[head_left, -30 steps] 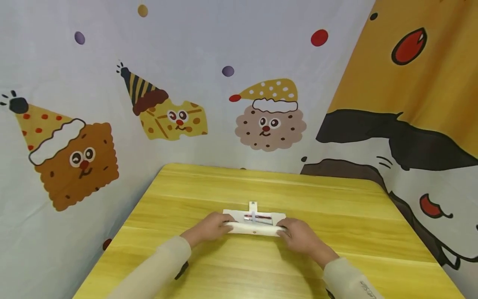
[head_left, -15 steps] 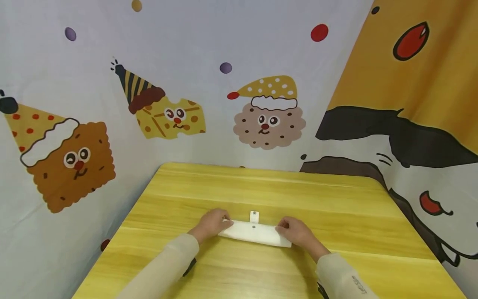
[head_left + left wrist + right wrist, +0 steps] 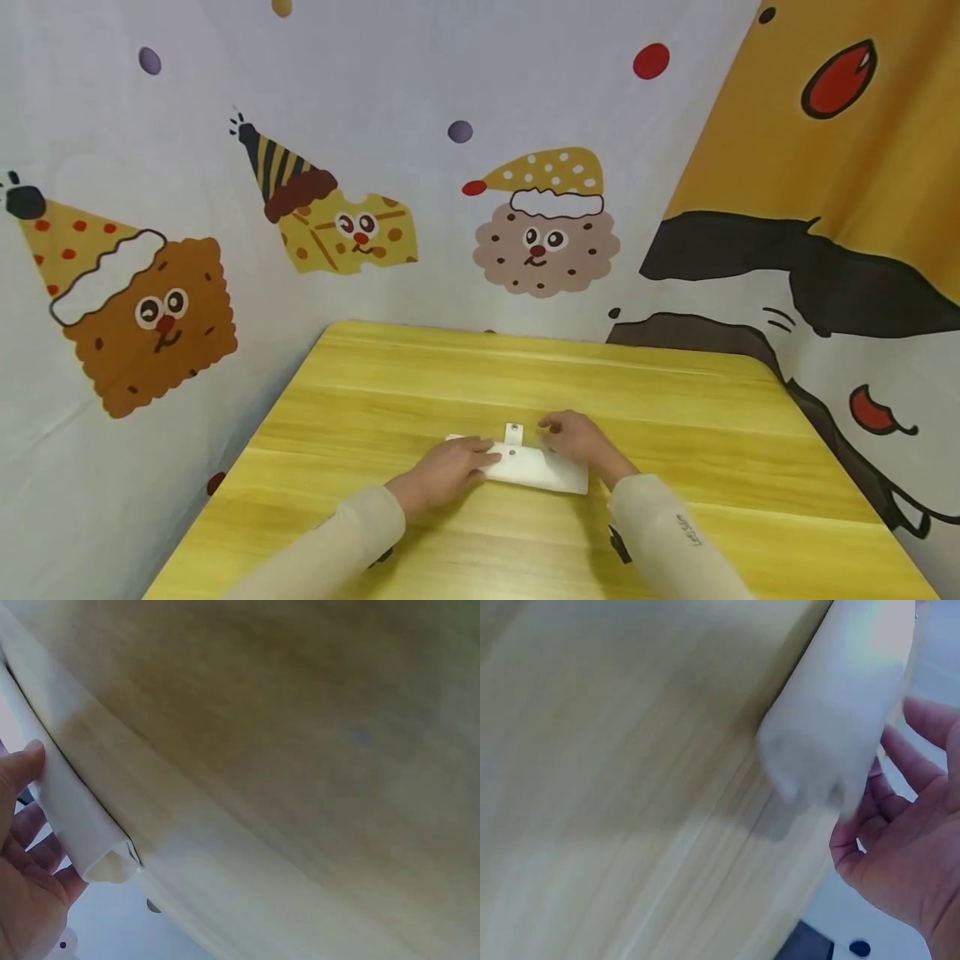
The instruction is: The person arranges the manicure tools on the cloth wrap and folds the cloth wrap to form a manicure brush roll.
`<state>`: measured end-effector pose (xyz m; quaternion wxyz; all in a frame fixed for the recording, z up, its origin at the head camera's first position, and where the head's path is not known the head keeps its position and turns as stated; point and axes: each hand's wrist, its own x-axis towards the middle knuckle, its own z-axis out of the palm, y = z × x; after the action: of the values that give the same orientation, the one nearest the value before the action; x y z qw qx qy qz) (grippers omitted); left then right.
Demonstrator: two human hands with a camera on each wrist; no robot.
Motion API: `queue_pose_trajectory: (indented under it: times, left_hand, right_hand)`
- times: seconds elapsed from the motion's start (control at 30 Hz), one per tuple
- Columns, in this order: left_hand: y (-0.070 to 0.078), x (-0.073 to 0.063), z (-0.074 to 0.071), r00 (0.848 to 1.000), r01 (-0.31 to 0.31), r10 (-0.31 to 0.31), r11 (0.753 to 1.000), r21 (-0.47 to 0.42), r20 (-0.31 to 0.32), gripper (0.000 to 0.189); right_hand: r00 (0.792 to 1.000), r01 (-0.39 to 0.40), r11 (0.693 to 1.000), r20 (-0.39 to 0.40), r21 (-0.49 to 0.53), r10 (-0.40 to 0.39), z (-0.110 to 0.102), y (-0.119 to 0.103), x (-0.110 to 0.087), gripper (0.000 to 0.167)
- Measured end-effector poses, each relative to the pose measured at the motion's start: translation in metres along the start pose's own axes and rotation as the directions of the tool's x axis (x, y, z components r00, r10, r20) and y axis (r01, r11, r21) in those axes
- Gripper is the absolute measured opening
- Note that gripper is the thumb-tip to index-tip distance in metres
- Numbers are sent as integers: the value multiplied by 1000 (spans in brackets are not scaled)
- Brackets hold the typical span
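Note:
A white pen case [image 3: 536,468] lies rolled up on the table, its narrow snap strap [image 3: 513,434] sticking out from the far side. My left hand [image 3: 448,471] holds the case's left part; in the left wrist view the thumb lies on the roll [image 3: 79,802] with the fingers on its other side. My right hand [image 3: 581,437] is at the right part, thumb and index finger raised near the strap. In the right wrist view, its lower fingers are right at the edge of the roll [image 3: 832,712]. The pens inside are hidden.
The yellow wood-grain table [image 3: 420,375] extends around the case on all sides. Behind it hangs a white cloth [image 3: 405,83] printed with cartoon biscuits and cheese. An orange and black cartoon figure fills the right side of the backdrop.
The case's near part was rolled over, covering the pens seen earlier. My left hand then slid rightward onto the case, and my right hand left its edge and moved up toward the strap.

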<state>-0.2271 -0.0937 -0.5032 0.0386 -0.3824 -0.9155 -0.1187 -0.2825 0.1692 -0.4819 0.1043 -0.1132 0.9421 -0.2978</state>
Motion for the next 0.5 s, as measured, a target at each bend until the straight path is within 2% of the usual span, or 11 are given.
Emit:
queue_pose_trajectory:
  times: [0.07, 0.2, 0.4, 0.5]
  left_hand:
    - [0, -1, 0, 1000, 16, -16, 1000, -15, 0, 40]
    - [2, -1, 1, 1000, 30, -30, 999, -17, 3, 40]
    - [3, 1, 3, 999, 31, -31, 1000, -2, 18, 41]
    - [1, 0, 2, 999, 37, -37, 999, 16, 22, 41]
  right_hand:
    - [1000, 14, 1000, 3, 19, -14, 8, -8, 12, 27]
    - [1000, -27, 994, 1, 106, 27, 21, -18, 30, 31]
    - [991, -133, 948, 16, 289, 134, 26, -19, 38, 30]
    - [991, -136, 927, 26, 349, 135, 26, -21, 39, 23]
